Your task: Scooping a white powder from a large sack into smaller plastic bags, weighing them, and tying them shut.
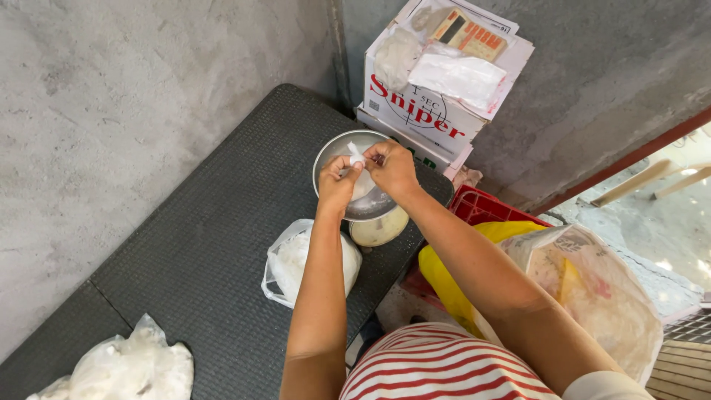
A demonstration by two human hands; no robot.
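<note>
Two hands are seen, the left hand (338, 185) and the right hand (392, 169), with one small clear plastic bag (358, 157) pinched between them. One metal bowl (348, 152) is counted, and one pale round container (379, 230) under it. Two white plastic bags (292, 259) (122, 367) lie on the table (200, 244). One cardboard box (426, 104) and one red crate (485, 207) are seen.

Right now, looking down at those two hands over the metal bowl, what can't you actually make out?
- Head view: what the small white bag holds; the fingers of the left hand and right hand cover it.
- The metal bowl: its inside is blocked by both hands.
- The pale base under the bowl: mostly hidden by it.
- The white bags at bottom left: cut off by the frame edge.
</note>
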